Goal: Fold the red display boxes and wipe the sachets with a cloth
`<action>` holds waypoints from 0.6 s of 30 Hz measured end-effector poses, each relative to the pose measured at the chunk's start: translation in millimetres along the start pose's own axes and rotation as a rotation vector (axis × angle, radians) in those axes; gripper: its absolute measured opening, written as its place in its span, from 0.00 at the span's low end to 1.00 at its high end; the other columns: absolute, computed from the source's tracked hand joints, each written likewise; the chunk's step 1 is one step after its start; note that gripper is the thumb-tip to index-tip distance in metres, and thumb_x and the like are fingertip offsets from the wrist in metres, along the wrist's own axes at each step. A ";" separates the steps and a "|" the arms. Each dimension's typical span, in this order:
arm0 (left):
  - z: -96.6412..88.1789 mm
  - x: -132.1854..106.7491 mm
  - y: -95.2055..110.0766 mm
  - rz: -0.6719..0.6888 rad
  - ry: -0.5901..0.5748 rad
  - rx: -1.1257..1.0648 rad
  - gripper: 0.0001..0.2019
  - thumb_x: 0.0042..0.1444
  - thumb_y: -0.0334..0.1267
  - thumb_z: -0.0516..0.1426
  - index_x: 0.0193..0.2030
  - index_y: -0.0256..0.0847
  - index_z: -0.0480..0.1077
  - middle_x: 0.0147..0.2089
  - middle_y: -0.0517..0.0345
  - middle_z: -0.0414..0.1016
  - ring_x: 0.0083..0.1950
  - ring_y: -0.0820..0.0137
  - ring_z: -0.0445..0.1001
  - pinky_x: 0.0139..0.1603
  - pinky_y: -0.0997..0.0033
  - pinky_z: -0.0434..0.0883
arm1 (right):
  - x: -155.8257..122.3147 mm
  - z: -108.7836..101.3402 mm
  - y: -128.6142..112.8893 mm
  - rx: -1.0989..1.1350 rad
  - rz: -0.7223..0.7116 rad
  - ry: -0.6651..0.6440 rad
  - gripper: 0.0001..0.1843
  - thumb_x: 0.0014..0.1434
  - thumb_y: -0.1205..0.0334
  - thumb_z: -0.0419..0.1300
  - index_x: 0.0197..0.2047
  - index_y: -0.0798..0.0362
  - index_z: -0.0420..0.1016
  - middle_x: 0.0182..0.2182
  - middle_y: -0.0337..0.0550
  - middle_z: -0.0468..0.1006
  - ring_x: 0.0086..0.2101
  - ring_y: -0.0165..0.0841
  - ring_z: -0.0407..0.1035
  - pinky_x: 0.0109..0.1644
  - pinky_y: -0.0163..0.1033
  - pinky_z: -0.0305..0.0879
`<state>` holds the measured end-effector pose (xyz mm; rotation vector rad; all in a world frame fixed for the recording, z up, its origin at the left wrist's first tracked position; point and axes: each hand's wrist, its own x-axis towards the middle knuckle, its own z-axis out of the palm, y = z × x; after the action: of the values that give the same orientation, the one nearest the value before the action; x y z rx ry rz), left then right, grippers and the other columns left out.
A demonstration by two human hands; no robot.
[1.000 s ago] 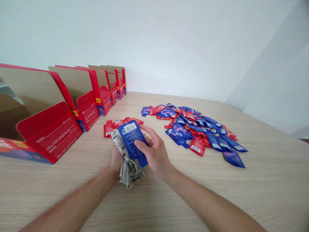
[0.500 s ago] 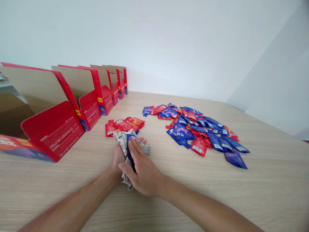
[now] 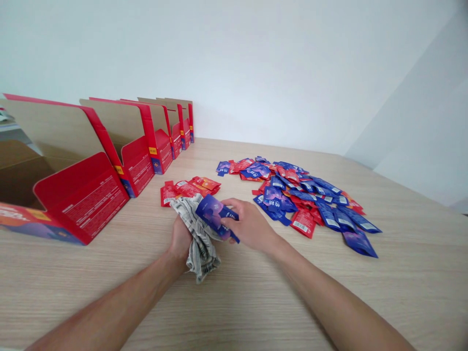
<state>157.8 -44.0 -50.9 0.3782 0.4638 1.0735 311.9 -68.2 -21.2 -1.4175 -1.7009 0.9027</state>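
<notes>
My right hand (image 3: 248,224) pinches a blue sachet (image 3: 212,214) by its right end, thumb on top. The printed purple face is turned up, and the sachet's left part lies over a striped grey-and-white cloth (image 3: 201,248). My left hand (image 3: 182,236) is closed around that cloth from the left; most of its fingers are hidden under the folds. Just beyond the cloth lies a small group of red sachets (image 3: 192,187). Off to the right of my right hand spreads a larger pile of blue and red sachets (image 3: 278,200).
Several open red cardboard boxes (image 3: 95,195) stand in a row along the left, flaps raised. The light wood table (image 3: 234,312) reaches back to a white wall (image 3: 256,73).
My right hand has gone from lying flat on the blue sachet to pinching its end, shifting right. The sachet has turned and lifted off the cloth's middle; the cloth hangs looser.
</notes>
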 end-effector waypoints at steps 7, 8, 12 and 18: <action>-9.5 -1.4 -16.2 -0.015 0.178 0.003 0.20 0.69 0.44 0.49 0.55 0.37 0.77 0.40 0.46 0.85 0.42 0.56 0.85 0.54 0.50 0.80 | 84.6 7.6 17.1 0.370 0.132 0.154 0.09 0.58 0.67 0.69 0.42 0.54 0.75 0.27 0.39 0.82 0.24 0.32 0.78 0.30 0.36 0.77; -10.4 -2.7 -17.3 -0.035 0.197 0.001 0.20 0.70 0.44 0.49 0.55 0.36 0.77 0.41 0.46 0.85 0.42 0.55 0.85 0.55 0.49 0.79 | 96.9 14.0 15.7 0.346 0.122 0.146 0.10 0.59 0.67 0.69 0.44 0.54 0.75 0.28 0.39 0.82 0.24 0.32 0.78 0.32 0.37 0.78; -9.0 -6.6 -18.7 -0.047 0.217 -0.027 0.19 0.70 0.43 0.51 0.55 0.34 0.77 0.41 0.44 0.84 0.42 0.55 0.85 0.56 0.50 0.78 | 132.3 32.3 14.9 0.153 0.111 0.153 0.22 0.60 0.63 0.70 0.56 0.54 0.71 0.27 0.35 0.80 0.24 0.34 0.79 0.35 0.39 0.77; -0.7 -14.5 -18.7 -0.141 0.278 -0.024 0.23 0.72 0.46 0.47 0.56 0.33 0.78 0.44 0.43 0.85 0.44 0.55 0.85 0.57 0.51 0.78 | 147.0 19.4 39.8 -0.313 0.048 0.239 0.12 0.66 0.56 0.64 0.51 0.52 0.78 0.35 0.47 0.84 0.43 0.43 0.80 0.55 0.47 0.71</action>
<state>165.6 -65.0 -58.4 0.1712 0.7139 0.9969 295.7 81.6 -50.9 -1.7025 -1.6800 0.4799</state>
